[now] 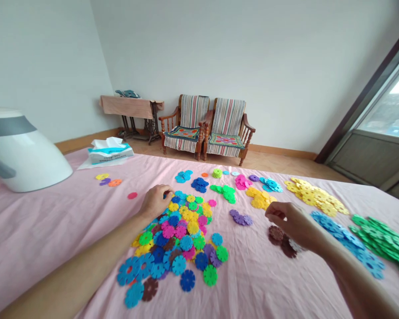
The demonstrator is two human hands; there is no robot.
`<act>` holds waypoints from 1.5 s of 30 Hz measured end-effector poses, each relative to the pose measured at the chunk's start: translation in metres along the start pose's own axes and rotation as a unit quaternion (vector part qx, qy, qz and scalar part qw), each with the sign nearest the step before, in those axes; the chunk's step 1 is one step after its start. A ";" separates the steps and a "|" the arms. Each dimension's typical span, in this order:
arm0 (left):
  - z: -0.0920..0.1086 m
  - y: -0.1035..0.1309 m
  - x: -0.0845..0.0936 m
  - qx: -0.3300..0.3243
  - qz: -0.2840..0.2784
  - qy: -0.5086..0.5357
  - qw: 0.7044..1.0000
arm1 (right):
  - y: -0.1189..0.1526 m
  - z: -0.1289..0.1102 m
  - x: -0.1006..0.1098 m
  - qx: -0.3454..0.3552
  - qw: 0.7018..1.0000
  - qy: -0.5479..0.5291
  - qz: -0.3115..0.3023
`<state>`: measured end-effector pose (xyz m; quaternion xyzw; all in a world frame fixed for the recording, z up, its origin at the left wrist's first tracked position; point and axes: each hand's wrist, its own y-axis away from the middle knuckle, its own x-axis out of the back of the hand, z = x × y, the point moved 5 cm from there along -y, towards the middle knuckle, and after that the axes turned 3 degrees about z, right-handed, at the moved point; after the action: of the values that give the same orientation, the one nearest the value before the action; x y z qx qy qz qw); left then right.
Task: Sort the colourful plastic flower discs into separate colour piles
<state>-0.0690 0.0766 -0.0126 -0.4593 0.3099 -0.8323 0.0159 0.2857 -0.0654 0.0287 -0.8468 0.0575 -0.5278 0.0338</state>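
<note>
My left hand [155,200] is at the upper left edge of a mixed heap of notched plastic discs [181,235], fingers curled; what they hold, if anything, is hidden. Over the cloth to the right, my right hand [287,217] has its thumb and fingers pinched above a small pile of brown discs [276,233]. No disc can be made out between them. A yellow pile [260,198] lies just beyond that hand, and a purple row [241,218] is to its left. Sorted blue discs [347,243] and green discs [384,239] lie further right.
Small single-colour piles, among them dark blue [199,184] and pink [243,181], line the far side of the pink cloth [96,221]. A tissue box [110,153] and a white kettle [28,155] stand at the left. Two wooden chairs [226,141] are beyond the table.
</note>
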 end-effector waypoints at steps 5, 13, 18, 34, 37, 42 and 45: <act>-0.001 0.001 -0.002 0.006 0.002 -0.005 1.000 | 0.015 -0.074 -0.020 0.109 0.993 -0.046 0.013; 0.004 0.002 0.002 0.002 0.000 -0.005 1.000 | 0.060 -0.177 -0.085 0.327 0.943 -0.034 -0.060; 0.004 0.002 0.002 0.005 0.001 -0.004 1.000 | 0.064 -0.174 -0.106 0.321 0.946 -0.015 -0.044; 0.006 0.002 0.004 0.005 0.001 0.002 1.000 | 0.052 -0.188 -0.108 0.281 0.959 -0.025 -0.023; 0.005 0.002 0.003 0.005 0.000 0.004 1.000 | 0.049 -0.189 -0.110 0.267 0.963 -0.028 -0.035; 0.005 0.002 0.003 0.006 0.001 0.002 1.000 | 0.049 -0.186 -0.107 0.233 0.969 -0.068 -0.040; 0.005 0.002 0.003 0.004 -0.001 -0.001 1.000 | 0.049 -0.184 -0.107 0.213 0.970 -0.103 -0.045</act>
<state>-0.0671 0.0716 -0.0095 -0.4599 0.3061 -0.8334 0.0175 0.0708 -0.0993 0.0092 -0.8714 -0.0983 -0.4389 0.1957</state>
